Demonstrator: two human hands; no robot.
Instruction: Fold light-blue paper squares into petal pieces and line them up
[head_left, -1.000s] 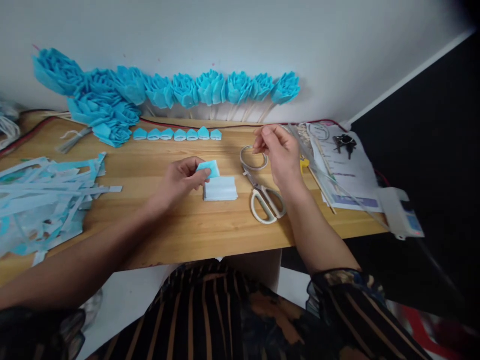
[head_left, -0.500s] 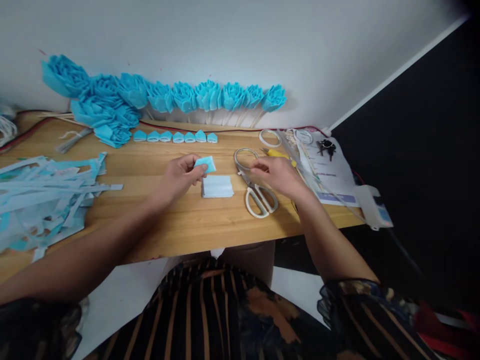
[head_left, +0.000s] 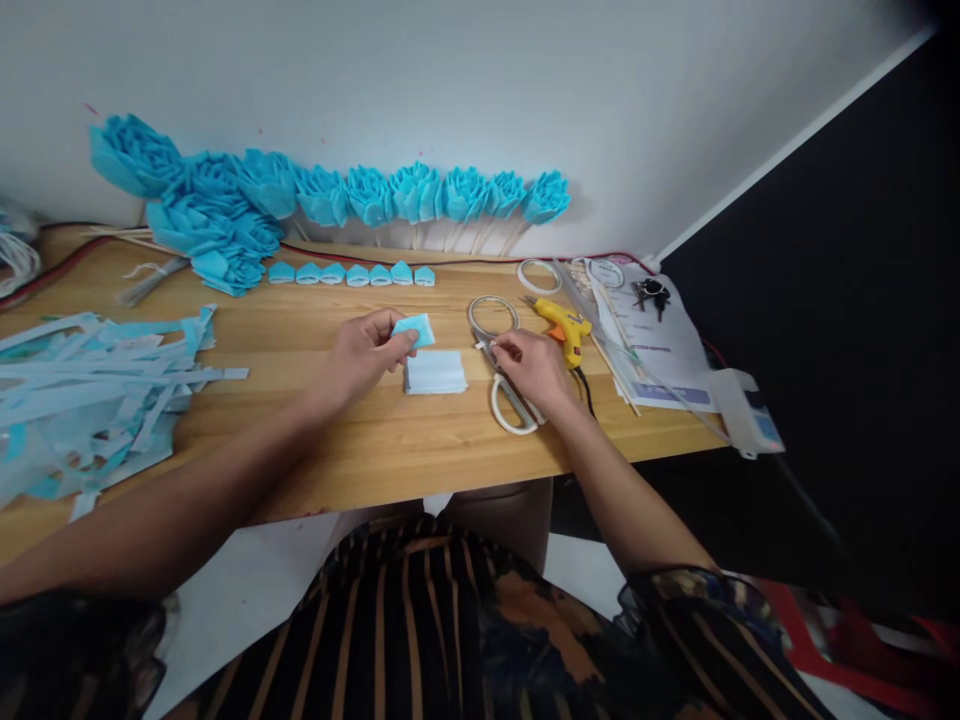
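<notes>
My left hand [head_left: 365, 352] pinches a small folded blue paper piece [head_left: 415, 329] just above a low stack of pale blue paper squares [head_left: 435, 372] on the wooden table [head_left: 375, 440]. My right hand [head_left: 529, 370] lies over the white-handled scissors [head_left: 504, 393], fingers curled round their upper part near the pivot. A roll of clear tape [head_left: 493, 314] lies just beyond the scissors' tips.
A yellow glue gun [head_left: 562, 322] lies right of my right hand, beside papers, sticks and keys [head_left: 649, 291]. Another tape ring [head_left: 539, 275] sits behind it. Blue paper flowers [head_left: 420, 192] lean on the wall above several small folded petals [head_left: 351, 273]. Paper scraps [head_left: 90, 385] cover the left.
My right hand came down from the tape roll and moved left onto the scissors, uncovering the glue gun. The left hand kept holding the blue piece.
</notes>
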